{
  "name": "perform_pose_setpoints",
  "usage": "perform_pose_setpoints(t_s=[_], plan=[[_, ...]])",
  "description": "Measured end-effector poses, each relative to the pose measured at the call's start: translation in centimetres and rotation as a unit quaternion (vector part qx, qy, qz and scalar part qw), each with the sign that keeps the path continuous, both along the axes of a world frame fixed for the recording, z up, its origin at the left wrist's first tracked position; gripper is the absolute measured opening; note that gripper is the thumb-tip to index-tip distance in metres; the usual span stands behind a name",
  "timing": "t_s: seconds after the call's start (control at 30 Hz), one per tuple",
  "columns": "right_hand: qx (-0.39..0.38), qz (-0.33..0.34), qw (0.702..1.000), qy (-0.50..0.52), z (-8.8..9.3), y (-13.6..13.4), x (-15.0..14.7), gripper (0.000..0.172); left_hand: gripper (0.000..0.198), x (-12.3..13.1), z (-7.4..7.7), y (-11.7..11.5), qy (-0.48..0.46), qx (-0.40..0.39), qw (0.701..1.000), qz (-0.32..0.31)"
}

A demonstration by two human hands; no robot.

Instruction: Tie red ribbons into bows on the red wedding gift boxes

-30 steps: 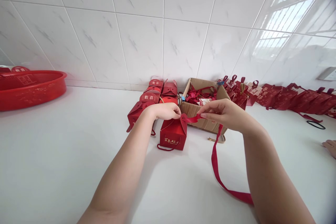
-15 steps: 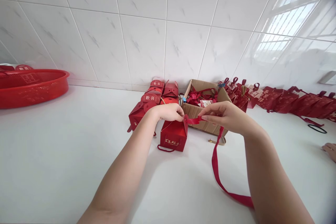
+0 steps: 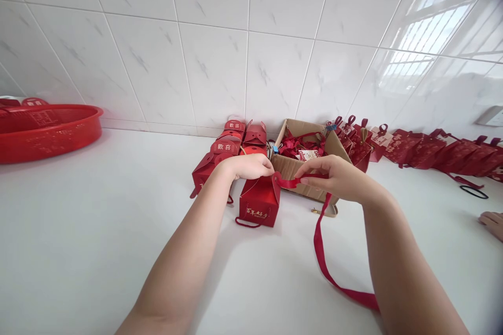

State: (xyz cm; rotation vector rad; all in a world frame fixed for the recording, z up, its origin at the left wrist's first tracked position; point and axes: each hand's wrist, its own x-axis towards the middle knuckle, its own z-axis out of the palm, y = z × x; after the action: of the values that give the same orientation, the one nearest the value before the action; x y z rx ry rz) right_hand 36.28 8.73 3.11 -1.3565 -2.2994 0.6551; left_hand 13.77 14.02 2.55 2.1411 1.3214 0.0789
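A small red gift box (image 3: 259,204) with gold lettering stands upright on the white table, a dark red cord at its lower left. My left hand (image 3: 251,166) is closed on the top of this box, fingertips bent over its upper edge and partly hidden. To the right, my right hand (image 3: 334,178) pinches a red ribbon (image 3: 323,251) between thumb and fingers. One stretch of the ribbon runs from the pinch to the box's top right corner. The rest hangs below my right hand and trails onto the table, passing behind my right forearm.
Several red boxes (image 3: 225,147) stand behind my left hand. An open cardboard box (image 3: 302,177) holds red ribbons and tags. A row of red bags (image 3: 424,152) lines the wall at right, near a black loop (image 3: 474,192) and another person's hand (image 3: 492,224). A red basket (image 3: 51,138) sits at left.
My right hand has shifted slightly left and down with the ribbon, and its fingers lie a little flatter. The gift box and my left hand have hardly moved.
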Motion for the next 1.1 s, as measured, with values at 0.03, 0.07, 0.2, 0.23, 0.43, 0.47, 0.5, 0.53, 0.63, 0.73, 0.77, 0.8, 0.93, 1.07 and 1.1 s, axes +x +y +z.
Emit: perform_pose_setpoints(t_s=[0.03,0.07,0.2,0.23,0.43,0.47,0.5,0.53,0.63,0.73,0.77,0.8,0.93,1.07,1.1], plan=[[0.0,-0.001,1.0,-0.014,0.0,0.0,0.0,0.022,0.038,0.0,0.1,-0.1,-0.001,0.002,1.0,0.006],[-0.001,-0.003,1.0,-0.024,-0.1,0.1,0.0,0.022,0.042,0.1,0.1,-0.2,-0.001,0.001,1.0,0.015],[-0.008,-0.01,1.0,-0.021,-0.1,0.1,0.0,0.021,0.051,0.7,0.2,-0.6,0.009,-0.007,1.0,0.027],[-0.01,-0.011,1.0,-0.019,-0.1,0.1,0.1,0.021,0.05,0.8,0.2,-0.6,0.014,-0.009,1.0,0.023],[-0.004,-0.008,0.999,-0.038,-0.1,0.2,0.1,0.02,0.03,1.2,-0.2,-0.3,0.025,-0.017,0.999,0.032],[-0.007,-0.004,0.999,-0.041,-0.1,0.2,0.1,0.018,0.027,1.2,-0.3,-0.3,0.023,-0.02,0.999,0.033],[-0.014,-0.002,0.999,-0.042,-0.2,0.2,0.0,0.016,0.024,1.2,-0.3,-0.3,0.022,-0.024,0.999,0.034],[-0.027,0.0,0.999,-0.039,-0.2,0.1,0.0,0.015,0.022,1.1,-0.3,-0.3,0.022,-0.028,0.999,0.034],[-0.079,0.002,0.996,-0.032,-0.5,0.2,-0.1,0.021,0.017,1.1,-0.4,-0.3,0.023,-0.035,0.999,0.033],[-0.106,0.014,0.993,-0.047,-1.0,0.5,-0.1,0.031,0.017,1.1,-0.3,-0.4,0.023,-0.041,0.998,0.028],[-0.11,0.017,0.992,-0.054,-1.2,0.6,-0.1,0.033,0.019,1.2,-0.3,-0.4,0.023,-0.044,0.998,0.027],[-0.115,0.019,0.991,-0.06,-1.4,0.7,-0.2,0.034,0.022,1.2,-0.2,-0.4,0.023,-0.046,0.998,0.027],[-0.116,0.015,0.991,-0.072,-1.9,1.0,-0.9,0.035,0.028,1.5,-0.2,-0.7,0.029,-0.048,0.998,0.038],[-0.076,0.001,0.994,-0.079,-2.4,1.1,-1.8,0.033,0.025,1.9,-0.3,-0.8,0.041,-0.042,0.997,0.057],[-0.07,-0.005,0.995,-0.076,-2.6,1.2,-2.0,0.033,0.024,2.0,-0.3,-0.8,0.045,-0.04,0.996,0.062]])
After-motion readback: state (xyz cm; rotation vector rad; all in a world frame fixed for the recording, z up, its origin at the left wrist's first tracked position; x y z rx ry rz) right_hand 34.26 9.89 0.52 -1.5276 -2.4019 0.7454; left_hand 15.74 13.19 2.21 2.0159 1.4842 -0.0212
